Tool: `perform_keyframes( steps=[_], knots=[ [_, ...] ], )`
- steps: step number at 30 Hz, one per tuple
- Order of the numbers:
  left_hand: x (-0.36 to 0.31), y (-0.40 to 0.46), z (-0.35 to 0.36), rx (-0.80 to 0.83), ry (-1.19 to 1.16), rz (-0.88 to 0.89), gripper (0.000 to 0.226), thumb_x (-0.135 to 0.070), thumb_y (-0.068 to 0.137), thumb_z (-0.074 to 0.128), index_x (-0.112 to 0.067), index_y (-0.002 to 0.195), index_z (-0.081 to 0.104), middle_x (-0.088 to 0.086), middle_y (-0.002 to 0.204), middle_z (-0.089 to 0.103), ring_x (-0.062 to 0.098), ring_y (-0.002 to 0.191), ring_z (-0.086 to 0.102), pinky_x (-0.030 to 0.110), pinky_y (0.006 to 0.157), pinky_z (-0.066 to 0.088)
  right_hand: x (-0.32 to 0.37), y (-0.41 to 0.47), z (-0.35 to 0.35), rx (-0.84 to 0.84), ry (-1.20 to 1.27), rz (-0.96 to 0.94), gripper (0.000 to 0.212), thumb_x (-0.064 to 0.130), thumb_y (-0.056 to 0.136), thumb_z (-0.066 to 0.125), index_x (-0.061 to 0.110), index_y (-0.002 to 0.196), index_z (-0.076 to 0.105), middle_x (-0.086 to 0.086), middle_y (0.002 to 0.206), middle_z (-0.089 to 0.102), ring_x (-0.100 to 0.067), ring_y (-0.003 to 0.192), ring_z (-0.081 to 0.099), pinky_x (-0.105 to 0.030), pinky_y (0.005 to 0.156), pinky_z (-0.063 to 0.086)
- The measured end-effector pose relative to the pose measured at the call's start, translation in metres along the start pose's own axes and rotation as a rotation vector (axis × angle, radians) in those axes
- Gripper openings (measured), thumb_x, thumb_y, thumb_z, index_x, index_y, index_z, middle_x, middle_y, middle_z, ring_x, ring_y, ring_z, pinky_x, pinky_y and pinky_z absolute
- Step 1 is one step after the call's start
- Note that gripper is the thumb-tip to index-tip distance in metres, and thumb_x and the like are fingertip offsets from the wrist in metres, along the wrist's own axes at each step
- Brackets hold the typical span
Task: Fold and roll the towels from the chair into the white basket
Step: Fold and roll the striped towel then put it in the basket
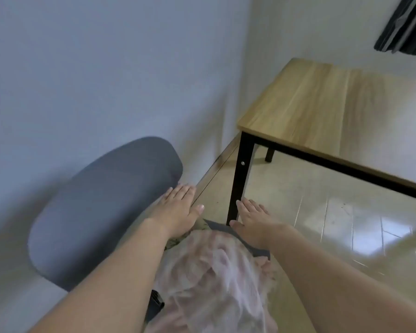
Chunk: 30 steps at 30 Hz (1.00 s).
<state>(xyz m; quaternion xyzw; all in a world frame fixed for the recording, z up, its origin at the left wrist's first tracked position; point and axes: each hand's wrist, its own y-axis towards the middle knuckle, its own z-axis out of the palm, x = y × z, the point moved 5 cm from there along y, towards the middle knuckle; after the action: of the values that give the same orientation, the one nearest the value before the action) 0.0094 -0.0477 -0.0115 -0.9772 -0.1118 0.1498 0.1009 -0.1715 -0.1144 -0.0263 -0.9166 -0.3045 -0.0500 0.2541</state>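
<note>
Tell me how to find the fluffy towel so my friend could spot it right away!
Start at the big grey chair beside the wall, left of the wooden table. On its seat, below the two outstretched hands, left hand and right hand, lies a crumpled heap: the towel. It is the only soft, pale pink and white thing there; everything around it is grey, black or wood.

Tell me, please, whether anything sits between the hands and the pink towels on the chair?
Nothing visible does. The left hand and right hand hover open, fingers straight, just past the far end of the pink towels piled on the chair. The white basket is out of view, so that path cannot be judged.
</note>
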Motion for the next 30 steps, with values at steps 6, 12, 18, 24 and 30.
perform_keyframes(
  steps=[6,12,18,24,30],
  knots=[
    [0.017,0.011,0.077,0.063,-0.225,-0.057,0.039,-0.051,0.086,0.050,-0.031,0.117,0.064,-0.013,0.123,0.061,0.013,0.115,0.056,0.029,0.094,0.046,-0.009,0.029,0.070,-0.058,0.048,-0.095,0.044,0.042,0.096,0.043,0.016,0.130,0.049,-0.004,0.132,0.052,-0.026,0.123,0.048,-0.036,0.102,0.041],
    [0.020,0.023,0.087,0.003,-0.404,-0.053,0.018,-0.027,0.077,0.068,-0.017,0.062,0.062,0.001,0.067,0.057,0.017,0.066,0.054,0.026,0.063,0.043,-0.018,0.036,0.076,-0.340,0.124,-0.196,0.015,0.033,0.093,0.054,0.022,0.089,0.063,0.004,0.090,0.065,-0.015,0.082,0.060,-0.025,0.069,0.050],
    [0.008,0.007,0.072,-0.062,-0.382,0.023,0.025,-0.020,0.083,0.065,-0.018,0.064,0.049,-0.004,0.062,0.047,0.011,0.055,0.042,0.020,0.048,0.033,-0.021,0.015,0.065,-0.474,0.276,-0.192,0.019,0.032,0.099,0.043,0.016,0.100,0.053,0.003,0.089,0.056,-0.016,0.080,0.053,-0.024,0.062,0.041],
    [0.016,-0.049,0.031,-0.133,-0.275,0.048,0.019,-0.028,0.085,0.062,-0.013,0.076,0.058,0.002,0.075,0.053,0.014,0.063,0.045,0.026,0.057,0.035,-0.013,-0.051,0.029,-0.492,0.215,-0.179,0.029,0.043,0.089,0.060,0.014,0.091,0.061,0.001,0.084,0.060,-0.014,0.075,0.055,-0.027,0.064,0.047],
    [-0.005,-0.132,-0.040,-0.346,-0.383,0.084,0.018,-0.022,0.088,0.063,-0.013,0.073,0.060,0.000,0.069,0.056,0.014,0.062,0.050,0.024,0.056,0.036,-0.013,-0.140,-0.005,-0.467,0.123,-0.101,0.040,0.033,0.089,0.062,0.016,0.059,0.042,0.003,0.066,0.045,-0.015,0.061,0.043,-0.028,0.058,0.035]
  ],
)
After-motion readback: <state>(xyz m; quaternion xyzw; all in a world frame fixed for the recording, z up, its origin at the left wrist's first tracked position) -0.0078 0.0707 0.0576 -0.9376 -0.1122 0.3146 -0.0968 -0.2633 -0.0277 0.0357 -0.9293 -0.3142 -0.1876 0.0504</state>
